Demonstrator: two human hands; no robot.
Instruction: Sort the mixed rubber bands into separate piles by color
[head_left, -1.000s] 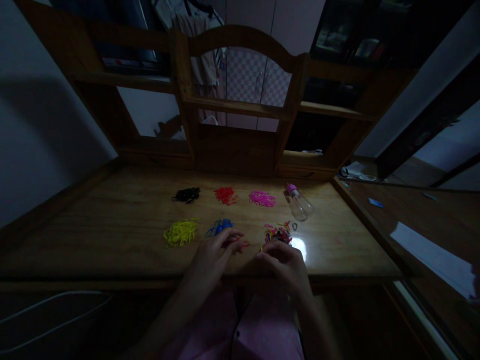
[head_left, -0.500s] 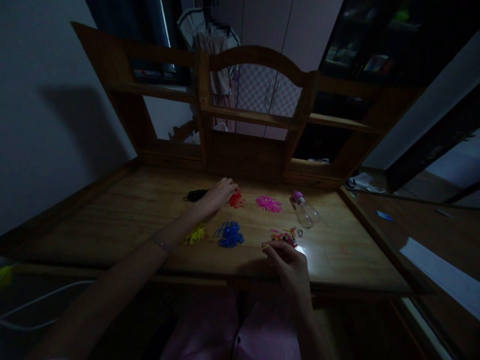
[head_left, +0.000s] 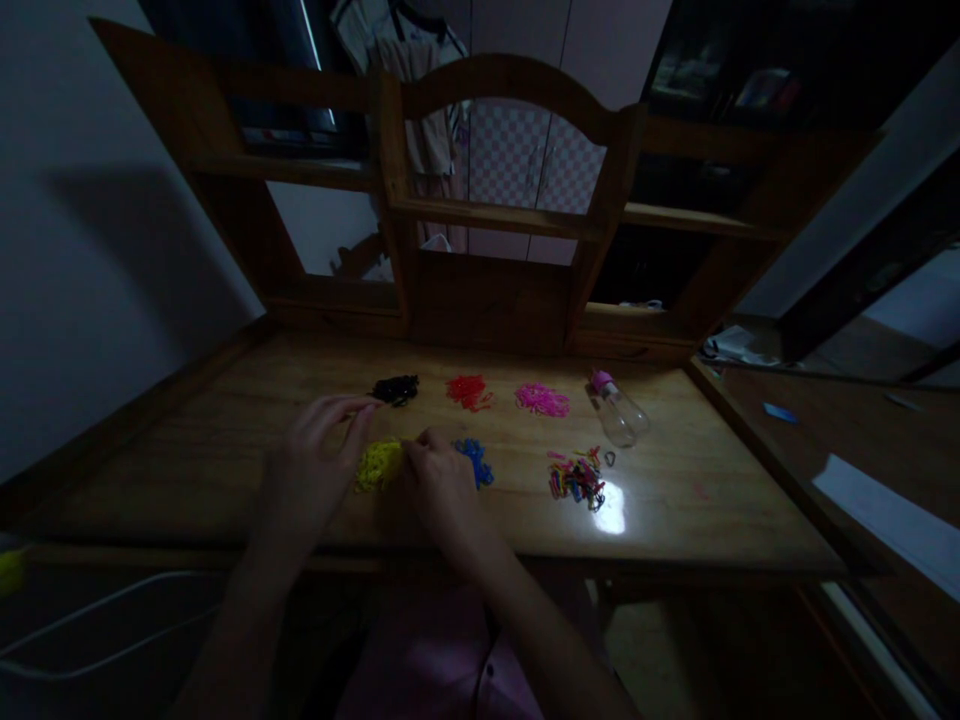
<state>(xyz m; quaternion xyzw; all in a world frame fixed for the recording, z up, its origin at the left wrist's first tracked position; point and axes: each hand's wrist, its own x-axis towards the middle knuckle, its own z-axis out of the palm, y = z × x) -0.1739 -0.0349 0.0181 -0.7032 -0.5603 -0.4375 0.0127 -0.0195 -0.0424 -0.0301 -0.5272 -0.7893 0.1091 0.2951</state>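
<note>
Small rubber bands lie in heaps sorted by colour on a wooden desk (head_left: 675, 500): black (head_left: 396, 389), red (head_left: 469, 391) and pink (head_left: 541, 400) at the back, yellow (head_left: 377, 462) and blue (head_left: 474, 460) nearer me, and a mixed-colour heap (head_left: 576, 478) to the right. My left hand (head_left: 315, 470) hovers just left of the yellow heap, its fingers loosely apart and curved. My right hand (head_left: 439, 485) is at the yellow heap's right edge, between it and the blue heap, with its fingertips pinched together. What they hold is too small and dark to name.
A clear plastic bottle with a pink cap (head_left: 619, 412) lies on its side at the back right of the desk. A wooden shelf unit (head_left: 487, 290) rises along the back edge. A white cable (head_left: 90, 620) runs below the desk at left. The room is dim.
My left hand has drawn back from the red heap to the yellow one. My right hand has moved left from the mixed heap to the yellow heap.
</note>
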